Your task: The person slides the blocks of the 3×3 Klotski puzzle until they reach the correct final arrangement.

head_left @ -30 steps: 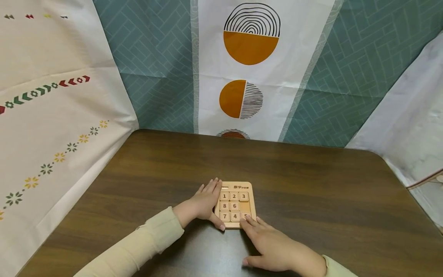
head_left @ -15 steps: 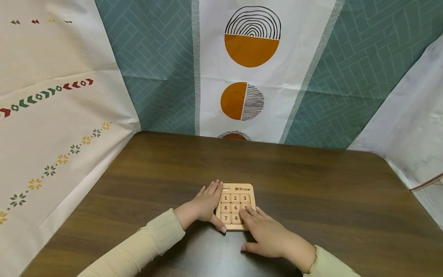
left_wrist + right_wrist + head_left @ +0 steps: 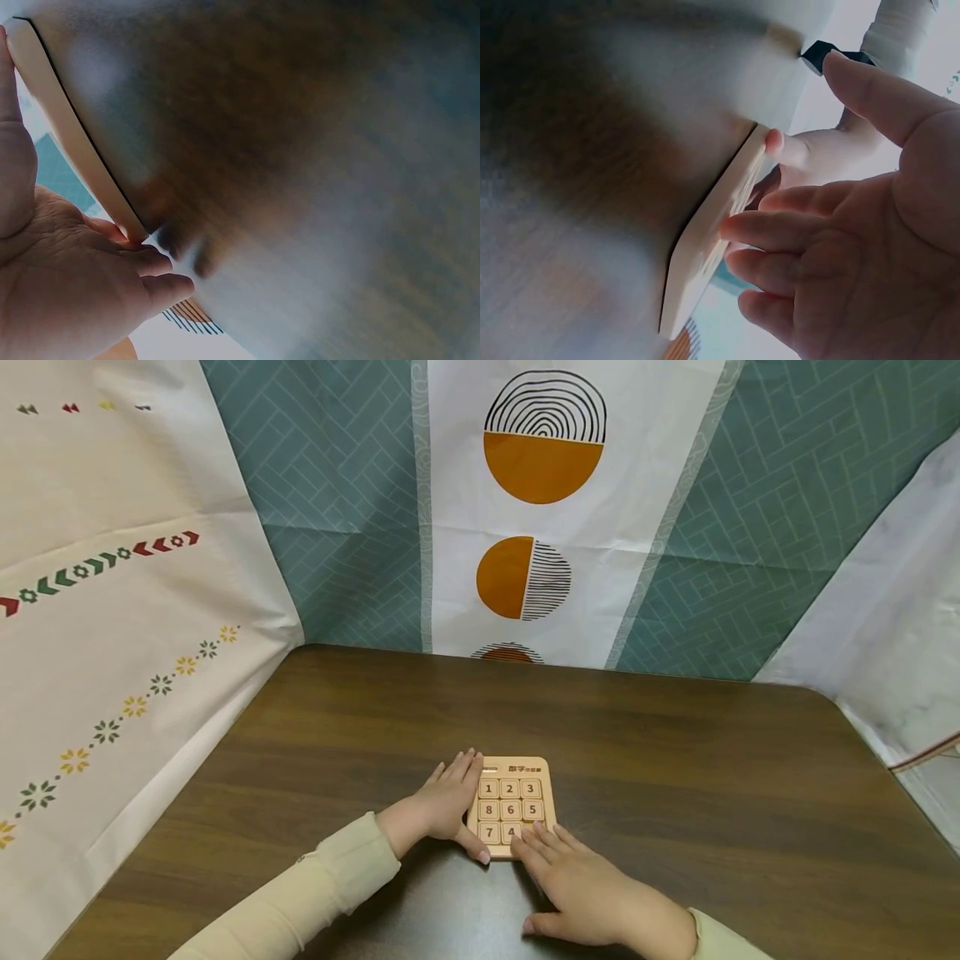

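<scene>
A wooden sliding number puzzle (image 3: 488,810) lies flat on the table. Its rows read 1 2 3, then 8 6 5, then 7 4, with the bottom-right place behind my right fingers. My left hand (image 3: 442,806) holds the board's left side, thumb at the near corner and fingers along the far left edge; the left wrist view has this hand (image 3: 75,277) against the board's side (image 3: 75,135). My right hand (image 3: 581,885) reaches over the near right corner, fingers extended and fingertips by the 4 tile (image 3: 512,832). In the right wrist view a fingertip of this hand (image 3: 840,255) meets the board (image 3: 705,247).
The dark wooden table (image 3: 675,760) extends around the board. Patterned cloths hang behind it (image 3: 345,527) and along the left side (image 3: 112,635). A pale cloth (image 3: 900,610) hangs at the right. A small dark object (image 3: 819,57) shows behind my right thumb.
The 5 tile has moved up from the bottom-right place to the right of the 6. My right fingers followed it up, then drew back toward the 4. The left hand stays put.
</scene>
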Demonstrator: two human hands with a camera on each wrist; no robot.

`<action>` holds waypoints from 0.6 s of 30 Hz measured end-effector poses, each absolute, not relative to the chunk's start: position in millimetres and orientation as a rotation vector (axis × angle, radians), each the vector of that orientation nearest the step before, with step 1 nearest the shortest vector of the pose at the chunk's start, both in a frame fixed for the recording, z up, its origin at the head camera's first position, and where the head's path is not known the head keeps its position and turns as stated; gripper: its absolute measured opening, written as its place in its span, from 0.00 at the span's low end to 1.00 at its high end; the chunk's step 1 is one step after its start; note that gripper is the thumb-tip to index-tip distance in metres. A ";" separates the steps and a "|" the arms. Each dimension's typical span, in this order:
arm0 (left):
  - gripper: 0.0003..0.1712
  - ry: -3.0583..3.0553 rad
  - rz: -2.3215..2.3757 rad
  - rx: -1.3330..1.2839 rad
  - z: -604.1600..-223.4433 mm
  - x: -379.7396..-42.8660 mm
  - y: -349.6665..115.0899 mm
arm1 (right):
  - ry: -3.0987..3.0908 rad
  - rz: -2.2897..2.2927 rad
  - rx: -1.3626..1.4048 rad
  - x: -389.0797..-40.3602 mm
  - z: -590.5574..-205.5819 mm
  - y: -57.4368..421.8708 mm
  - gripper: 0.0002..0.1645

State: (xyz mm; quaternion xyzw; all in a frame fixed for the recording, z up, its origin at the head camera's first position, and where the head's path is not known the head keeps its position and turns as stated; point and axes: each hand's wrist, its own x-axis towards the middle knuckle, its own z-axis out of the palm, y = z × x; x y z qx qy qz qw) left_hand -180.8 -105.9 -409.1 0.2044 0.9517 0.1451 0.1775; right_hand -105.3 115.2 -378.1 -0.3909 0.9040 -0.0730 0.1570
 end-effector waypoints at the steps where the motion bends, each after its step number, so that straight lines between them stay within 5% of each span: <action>1: 0.80 2.693 0.410 0.578 -409.0 -180.9 -106.0 | 2.586 -0.210 -1.116 -105.1 -377.9 115.3 0.51; 18: 0.80 2.689 0.420 0.576 -406.0 -179.6 -105.5 | 2.618 -0.274 -1.076 -119.0 -374.8 122.7 0.46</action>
